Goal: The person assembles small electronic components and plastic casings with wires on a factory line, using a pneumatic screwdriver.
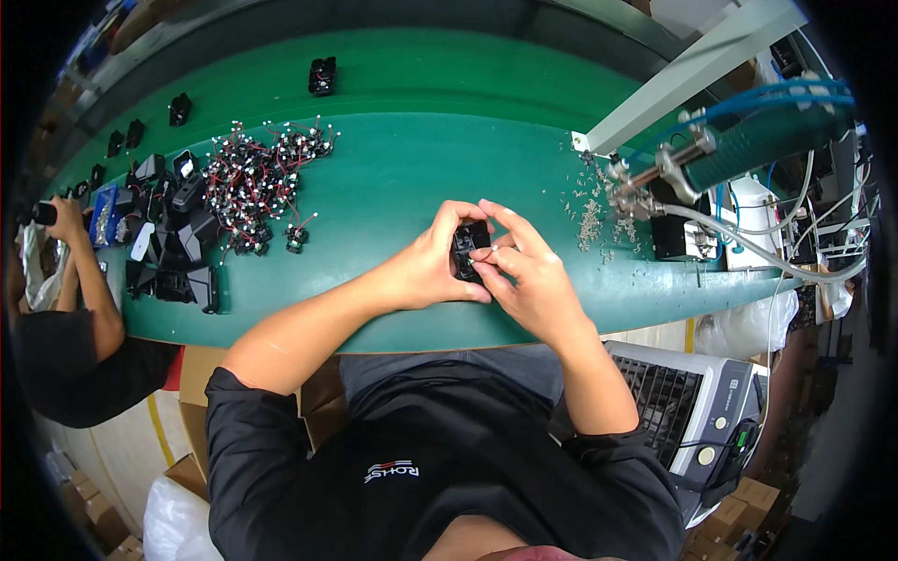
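Observation:
Near the front middle of the green worktable (393,178), my left hand (430,262) is closed around a small black plastic housing (460,252). Its thumb and fingers grip the housing from the left side. My right hand (538,276) meets it from the right, thumb and fingertips pinched together over the housing's inner side. Whatever sits between those fingertips is too small and covered to make out. Part of the housing is hidden by my fingers.
Left of my hands lies a heap of small parts with red and black wires (248,182), beside larger black housings (187,234). Small screws (589,220) are scattered at right, under a hanging screwdriver tool (739,154). A co-worker's arm (89,280) reaches in at far left.

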The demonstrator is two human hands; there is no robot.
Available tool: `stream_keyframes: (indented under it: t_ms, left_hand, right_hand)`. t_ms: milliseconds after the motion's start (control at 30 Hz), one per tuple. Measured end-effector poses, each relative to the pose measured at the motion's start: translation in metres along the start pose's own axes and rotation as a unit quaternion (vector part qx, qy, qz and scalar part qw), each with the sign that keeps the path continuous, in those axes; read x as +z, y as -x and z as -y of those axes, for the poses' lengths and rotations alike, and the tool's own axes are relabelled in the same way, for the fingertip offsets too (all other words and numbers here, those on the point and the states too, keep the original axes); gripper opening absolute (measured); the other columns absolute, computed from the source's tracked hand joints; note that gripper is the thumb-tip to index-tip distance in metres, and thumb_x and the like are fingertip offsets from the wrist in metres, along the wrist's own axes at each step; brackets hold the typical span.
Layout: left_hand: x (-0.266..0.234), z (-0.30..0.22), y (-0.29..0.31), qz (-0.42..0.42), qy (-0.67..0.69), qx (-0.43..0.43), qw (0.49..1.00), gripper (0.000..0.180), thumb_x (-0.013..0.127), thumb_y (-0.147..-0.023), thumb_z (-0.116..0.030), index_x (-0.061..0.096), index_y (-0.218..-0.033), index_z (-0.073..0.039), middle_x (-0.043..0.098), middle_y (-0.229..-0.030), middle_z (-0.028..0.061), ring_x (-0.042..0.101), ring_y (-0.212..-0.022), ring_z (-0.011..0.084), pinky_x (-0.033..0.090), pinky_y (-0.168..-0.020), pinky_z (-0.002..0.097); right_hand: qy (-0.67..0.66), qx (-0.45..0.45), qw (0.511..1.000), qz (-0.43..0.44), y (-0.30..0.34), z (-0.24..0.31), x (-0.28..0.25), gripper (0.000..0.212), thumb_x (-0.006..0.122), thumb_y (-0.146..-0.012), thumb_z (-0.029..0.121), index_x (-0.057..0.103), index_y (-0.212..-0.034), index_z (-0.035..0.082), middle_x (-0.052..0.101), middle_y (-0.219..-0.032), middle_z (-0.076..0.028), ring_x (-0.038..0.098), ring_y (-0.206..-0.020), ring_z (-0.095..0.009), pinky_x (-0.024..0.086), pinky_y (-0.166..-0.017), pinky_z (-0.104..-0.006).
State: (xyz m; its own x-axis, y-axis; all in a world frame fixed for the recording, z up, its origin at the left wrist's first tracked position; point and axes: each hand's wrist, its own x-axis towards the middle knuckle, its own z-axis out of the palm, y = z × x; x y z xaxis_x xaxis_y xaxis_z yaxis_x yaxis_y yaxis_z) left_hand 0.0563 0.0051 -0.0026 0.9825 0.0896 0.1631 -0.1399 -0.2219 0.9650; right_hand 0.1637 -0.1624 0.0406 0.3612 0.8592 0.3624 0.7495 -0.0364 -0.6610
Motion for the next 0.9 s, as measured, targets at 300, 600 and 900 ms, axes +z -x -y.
stream_keyframes:
  t_ms: [300,600,900]
  left_hand:
    - [0.004,0.001,-0.004,-0.068,-0.052,0.087,0.993,0.086,0.088,-0.065,-0.002,0.043,-0.139,-0.005,0.049,-0.131,0.0195,0.058,-0.121,0.039,0.054,-0.099,0.0444]
    - [0.001,-0.015,-0.003,-0.073,-0.08,0.045,0.993,0.083,0.086,-0.067,0.0,0.047,-0.14,-0.005,0.051,-0.127,0.0179,0.061,-0.114,0.0369,0.057,-0.093,0.0424]
    - [0.002,-0.008,0.0,-0.064,-0.099,0.019,0.993,0.092,0.085,-0.074,-0.002,0.042,-0.154,-0.014,0.047,-0.127,0.0113,0.06,-0.098,0.0188,0.057,-0.079,0.0311]
  right_hand:
    - [0.047,0.011,0.998,-0.043,0.001,0.006,0.003,0.014,0.077,-0.078,-0.004,0.069,-0.089,-0.003,0.056,-0.144,-0.022,0.073,-0.094,-0.028,0.062,-0.076,-0.0362]
    - [0.06,0.014,0.997,-0.053,0.005,0.01,0.005,0.015,0.078,-0.082,-0.002,0.067,-0.091,-0.005,0.058,-0.142,-0.021,0.074,-0.1,-0.027,0.063,-0.08,-0.0363]
    - [0.138,-0.024,0.988,-0.063,0.007,0.011,0.01,0.014,0.077,-0.081,0.0,0.065,-0.088,-0.001,0.065,-0.128,-0.016,0.073,-0.09,-0.028,0.061,-0.074,-0.0368]
